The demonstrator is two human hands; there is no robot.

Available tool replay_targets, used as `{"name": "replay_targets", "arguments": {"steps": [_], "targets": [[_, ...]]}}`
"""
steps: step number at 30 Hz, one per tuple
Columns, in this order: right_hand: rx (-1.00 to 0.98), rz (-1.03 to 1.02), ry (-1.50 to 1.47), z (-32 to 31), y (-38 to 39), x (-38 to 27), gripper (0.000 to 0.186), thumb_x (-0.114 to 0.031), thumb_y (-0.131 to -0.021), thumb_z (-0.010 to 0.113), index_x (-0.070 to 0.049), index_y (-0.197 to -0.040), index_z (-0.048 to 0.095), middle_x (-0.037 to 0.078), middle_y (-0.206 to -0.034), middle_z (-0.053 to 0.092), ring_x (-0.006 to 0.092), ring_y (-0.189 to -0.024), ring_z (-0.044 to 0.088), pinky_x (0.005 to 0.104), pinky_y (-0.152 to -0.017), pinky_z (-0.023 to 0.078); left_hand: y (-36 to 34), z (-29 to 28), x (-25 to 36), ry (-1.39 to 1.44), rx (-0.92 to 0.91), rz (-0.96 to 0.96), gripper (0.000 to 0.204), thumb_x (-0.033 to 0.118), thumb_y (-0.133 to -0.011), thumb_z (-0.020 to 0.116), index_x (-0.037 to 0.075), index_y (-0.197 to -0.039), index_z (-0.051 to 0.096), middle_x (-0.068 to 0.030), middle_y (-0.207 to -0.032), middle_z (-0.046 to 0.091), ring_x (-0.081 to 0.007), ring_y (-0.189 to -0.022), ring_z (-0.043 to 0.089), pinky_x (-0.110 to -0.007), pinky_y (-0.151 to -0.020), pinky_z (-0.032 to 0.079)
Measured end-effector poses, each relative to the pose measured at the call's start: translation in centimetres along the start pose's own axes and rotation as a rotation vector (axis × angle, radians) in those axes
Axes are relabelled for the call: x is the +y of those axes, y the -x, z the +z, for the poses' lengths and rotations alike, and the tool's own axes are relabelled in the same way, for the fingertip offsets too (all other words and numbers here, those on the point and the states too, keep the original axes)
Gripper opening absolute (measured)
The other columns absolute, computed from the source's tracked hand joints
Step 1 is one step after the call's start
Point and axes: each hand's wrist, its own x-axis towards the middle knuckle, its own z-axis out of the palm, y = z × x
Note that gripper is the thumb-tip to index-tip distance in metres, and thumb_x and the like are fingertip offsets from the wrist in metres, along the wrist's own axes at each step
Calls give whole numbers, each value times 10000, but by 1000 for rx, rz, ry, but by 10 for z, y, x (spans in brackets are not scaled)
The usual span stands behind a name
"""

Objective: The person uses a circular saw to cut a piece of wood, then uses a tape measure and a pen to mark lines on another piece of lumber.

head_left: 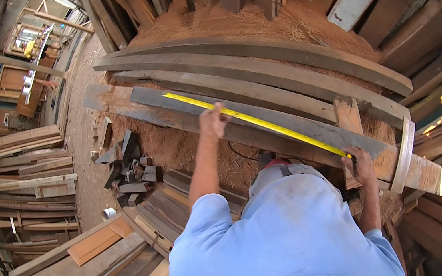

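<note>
A yellow tape measure blade [274, 127] is drawn out diagonally over a long grey wooden board [324, 132]. My left hand [214, 120] is closed on the blade partway along, and the blade's far-left end extends past it over the board. At the blade's right end, my right hand [360, 165] is closed round a small dark part of the tape measure, mostly hidden by the fingers. The grey board rests on a longer, wider timber. A short upright-looking wood piece [348, 117] lies across the boards near my right hand.
Several long beams [257, 71] lie beyond the board, on reddish sawdust [180, 26]. Dark wood offcuts [134, 172] are heaped at left, near a white cup-like container [108, 213]. Stacked planks [31, 182] line the left side. A pale crosspiece [404, 155] stands at right.
</note>
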Motion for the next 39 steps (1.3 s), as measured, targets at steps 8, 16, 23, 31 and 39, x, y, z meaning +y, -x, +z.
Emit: {"name": "replay_targets", "arguments": {"steps": [8,16,23,31,39], "targets": [[36,-44,119,62,-58,-55,272,-263,-921,691,-79,-1106,766,249,-957,733,444,-926,705,530,-836,559,-30,-61,23,-29,129,-31,293,271,-1061,669,-18,-1085,628,-113,-898,691,-227,-698,709,-400,-638,648],[-44,7,141,108,-122,-103,286,-353,-948,659,-137,-1099,771,238,-1042,739,460,-970,711,568,-853,574,-40,-37,20,-198,92,62,293,252,-1088,602,-32,-1026,636,-145,-853,693,-270,-720,723,-422,-674,649],[-84,70,113,80,-79,-60,333,-341,-924,697,-167,-1202,755,200,-1126,729,416,-1100,686,535,-941,557,-48,-88,2,-129,225,-13,267,176,-1042,681,-71,-1127,626,-138,-898,672,-258,-757,719,-381,-623,628],[168,124,184,0,9,43,394,-195,-853,782,-110,-1235,738,185,-1126,718,397,-1117,646,487,-1025,504,-67,-77,14,-203,245,-7,230,218,-1023,719,6,-1055,636,-102,-877,709,-219,-739,737,-340,-607,624],[194,155,216,-16,26,79,399,-197,-843,787,-110,-1229,733,183,-1191,693,382,-1189,610,484,-1080,449,-69,-81,17,-228,263,-2,255,221,-1019,728,-5,-1092,635,-114,-937,718,-216,-775,730,-329,-622,622]]}}
